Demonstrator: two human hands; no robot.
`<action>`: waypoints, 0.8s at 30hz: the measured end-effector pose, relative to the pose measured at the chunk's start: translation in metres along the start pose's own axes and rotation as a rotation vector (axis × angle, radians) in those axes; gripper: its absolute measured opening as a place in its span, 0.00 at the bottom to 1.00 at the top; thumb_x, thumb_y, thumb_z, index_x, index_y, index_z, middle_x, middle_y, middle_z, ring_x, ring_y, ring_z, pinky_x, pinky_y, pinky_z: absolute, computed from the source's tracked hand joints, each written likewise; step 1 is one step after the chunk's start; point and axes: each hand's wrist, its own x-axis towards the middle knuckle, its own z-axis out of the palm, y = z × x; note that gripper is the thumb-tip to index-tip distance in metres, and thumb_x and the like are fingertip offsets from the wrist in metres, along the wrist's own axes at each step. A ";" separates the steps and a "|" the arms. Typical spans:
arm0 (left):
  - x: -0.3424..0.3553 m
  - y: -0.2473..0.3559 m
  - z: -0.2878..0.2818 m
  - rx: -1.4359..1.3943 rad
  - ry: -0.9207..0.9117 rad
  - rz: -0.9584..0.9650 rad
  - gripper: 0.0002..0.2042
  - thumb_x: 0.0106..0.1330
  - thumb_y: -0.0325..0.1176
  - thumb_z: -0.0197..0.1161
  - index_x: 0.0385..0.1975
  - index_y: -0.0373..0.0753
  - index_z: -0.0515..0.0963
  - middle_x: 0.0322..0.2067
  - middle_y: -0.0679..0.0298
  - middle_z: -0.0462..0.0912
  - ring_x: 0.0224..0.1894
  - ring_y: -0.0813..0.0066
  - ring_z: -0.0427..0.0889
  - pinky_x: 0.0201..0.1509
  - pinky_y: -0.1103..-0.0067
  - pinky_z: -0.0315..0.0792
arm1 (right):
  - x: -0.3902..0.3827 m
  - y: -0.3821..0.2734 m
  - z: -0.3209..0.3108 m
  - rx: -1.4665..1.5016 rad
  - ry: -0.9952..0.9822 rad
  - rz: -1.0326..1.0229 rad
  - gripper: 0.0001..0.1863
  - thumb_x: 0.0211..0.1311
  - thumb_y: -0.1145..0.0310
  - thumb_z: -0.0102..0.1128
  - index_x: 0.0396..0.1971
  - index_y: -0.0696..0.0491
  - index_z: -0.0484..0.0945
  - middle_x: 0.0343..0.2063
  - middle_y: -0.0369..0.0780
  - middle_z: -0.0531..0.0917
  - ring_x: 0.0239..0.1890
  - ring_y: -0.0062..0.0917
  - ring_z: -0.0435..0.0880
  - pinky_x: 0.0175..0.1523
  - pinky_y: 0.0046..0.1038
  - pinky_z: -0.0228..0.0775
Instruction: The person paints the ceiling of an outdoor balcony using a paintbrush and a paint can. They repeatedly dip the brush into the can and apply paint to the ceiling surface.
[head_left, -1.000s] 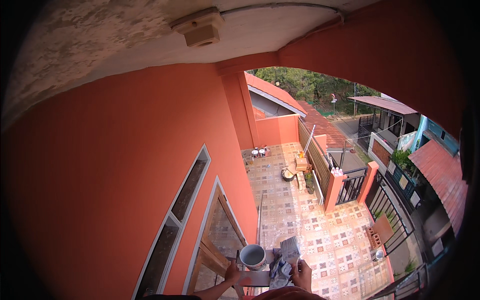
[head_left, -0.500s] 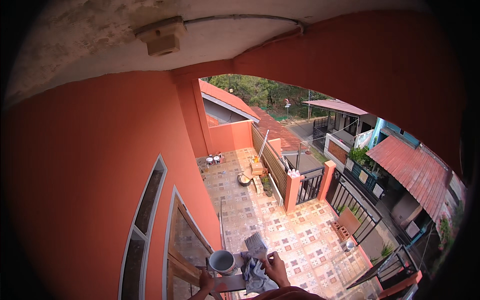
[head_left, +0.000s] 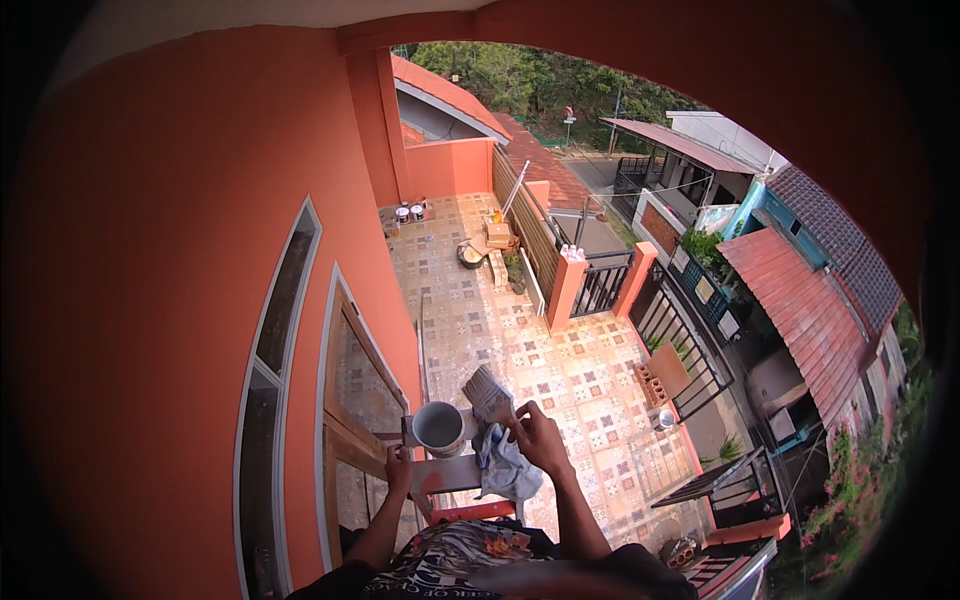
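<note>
High over the tiled patio, my left hand (head_left: 397, 467) is closed on the edge of a metal ladder (head_left: 445, 476), just left of a small pail (head_left: 438, 428) standing on its top with pale grey inside. My right hand (head_left: 536, 438) holds a wide paintbrush (head_left: 486, 393) by its handle, bristles pointing up and away to the left. A crumpled pale blue-white rag (head_left: 508, 470) lies draped over the ladder beside the pail, below the brush.
A salmon wall (head_left: 160, 300) with a narrow window (head_left: 268, 420) and a glazed wooden door (head_left: 350, 350) rises at left. Below, the tiled floor (head_left: 600, 400) holds paint cans (head_left: 410, 213), cardboard boxes (head_left: 497, 236) and hollow bricks (head_left: 648, 385). A black railing (head_left: 690, 370) borders it at right.
The view has swung downward, so the ceiling fitting has left it and more of my forearms shows. My right hand still holds the brush, lifted beside the pail; my left hand stays on the ladder.
</note>
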 end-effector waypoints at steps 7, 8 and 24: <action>0.001 0.046 -0.041 0.011 0.273 0.204 0.18 0.71 0.40 0.56 0.49 0.30 0.74 0.36 0.52 0.83 0.40 0.58 0.83 0.46 0.68 0.76 | -0.003 0.008 0.011 0.072 0.015 0.005 0.12 0.72 0.64 0.57 0.38 0.58 0.69 0.21 0.43 0.86 0.15 0.22 0.78 0.23 0.28 0.68; 0.000 0.072 -0.053 -0.068 0.310 0.129 0.17 0.72 0.39 0.55 0.49 0.30 0.74 0.36 0.54 0.82 0.38 0.62 0.82 0.45 0.70 0.76 | -0.004 0.011 0.013 0.084 0.019 0.005 0.12 0.72 0.65 0.57 0.38 0.58 0.69 0.21 0.43 0.86 0.15 0.21 0.78 0.22 0.27 0.68; -0.166 0.428 -0.136 -0.396 -2.034 1.142 0.25 0.62 0.42 0.67 0.58 0.43 0.71 0.46 0.54 0.71 0.37 0.56 0.77 0.38 0.64 0.72 | 0.002 -0.006 0.026 0.069 -0.018 -0.085 0.09 0.72 0.69 0.56 0.39 0.58 0.67 0.20 0.44 0.85 0.15 0.20 0.77 0.22 0.26 0.66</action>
